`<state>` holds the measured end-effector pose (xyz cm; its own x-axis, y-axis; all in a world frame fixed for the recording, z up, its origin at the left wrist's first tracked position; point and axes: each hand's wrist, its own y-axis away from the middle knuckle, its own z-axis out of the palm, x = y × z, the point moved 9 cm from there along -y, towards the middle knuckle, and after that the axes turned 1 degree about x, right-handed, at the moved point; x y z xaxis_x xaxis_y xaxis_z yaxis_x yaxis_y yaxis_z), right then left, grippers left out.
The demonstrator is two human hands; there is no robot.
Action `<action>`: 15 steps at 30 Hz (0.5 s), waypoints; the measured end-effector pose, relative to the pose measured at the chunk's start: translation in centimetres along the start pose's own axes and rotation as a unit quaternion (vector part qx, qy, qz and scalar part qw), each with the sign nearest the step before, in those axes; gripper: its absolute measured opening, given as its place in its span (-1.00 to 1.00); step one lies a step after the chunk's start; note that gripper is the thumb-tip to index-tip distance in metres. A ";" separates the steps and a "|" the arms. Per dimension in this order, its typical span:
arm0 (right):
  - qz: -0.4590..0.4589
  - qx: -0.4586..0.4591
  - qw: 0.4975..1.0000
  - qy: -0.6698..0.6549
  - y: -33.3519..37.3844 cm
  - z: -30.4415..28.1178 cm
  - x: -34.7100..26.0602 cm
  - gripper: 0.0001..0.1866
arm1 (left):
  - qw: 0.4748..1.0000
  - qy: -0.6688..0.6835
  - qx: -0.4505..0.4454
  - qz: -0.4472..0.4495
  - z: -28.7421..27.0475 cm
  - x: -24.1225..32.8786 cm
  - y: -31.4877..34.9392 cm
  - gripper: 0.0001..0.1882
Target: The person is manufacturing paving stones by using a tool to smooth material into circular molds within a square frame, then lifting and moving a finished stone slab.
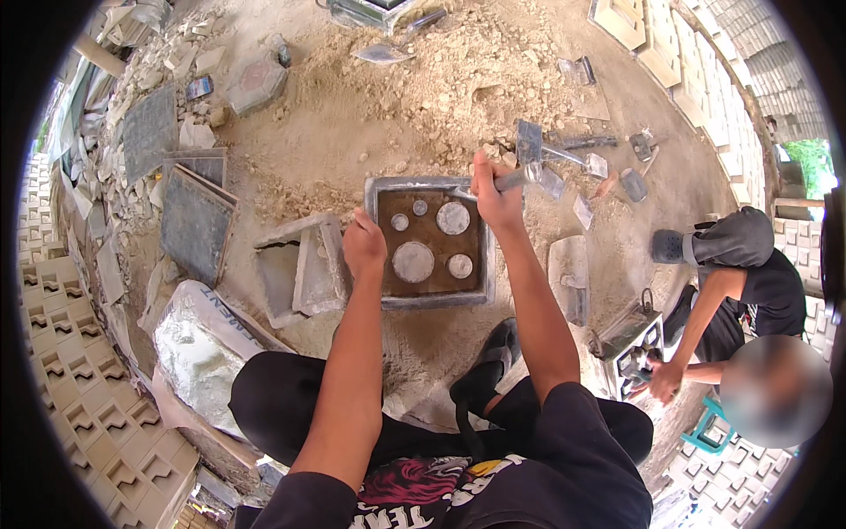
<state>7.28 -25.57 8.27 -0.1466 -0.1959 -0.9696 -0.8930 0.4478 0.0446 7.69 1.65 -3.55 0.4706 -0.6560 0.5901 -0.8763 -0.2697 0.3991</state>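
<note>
1. Square frame [436,301] on ground [330,150] between hands, five pale discs [412,262] inside.
2. Right hand [498,196]: fingers wrapped around flat-bladed tool [529,141].
3. Left hand [364,244] at frame's left side: fingers curled, can't tell if gripping.
4. Probably tool work at frame; next move calls for tool control near discs.

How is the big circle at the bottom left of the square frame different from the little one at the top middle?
The big circle is several times wider than the little circle. The big circle lies toward the person's side of the frame; the little circle lies toward the far side. Both are round, greyish and surrounded by brown.
</note>
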 end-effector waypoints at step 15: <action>-0.141 0.086 0.980 -0.113 2.1 -2.1 -3.3 -0.59 | 1.000 0.025 0.007 0.001 0.0 -0.3 -0.3 -0.34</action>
<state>4.97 -25.82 12.05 0.2117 -0.1438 -0.9667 -0.7960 0.5485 -0.2559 7.81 1.92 -3.80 0.4728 -0.6210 0.6252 -0.8786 -0.2778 0.3885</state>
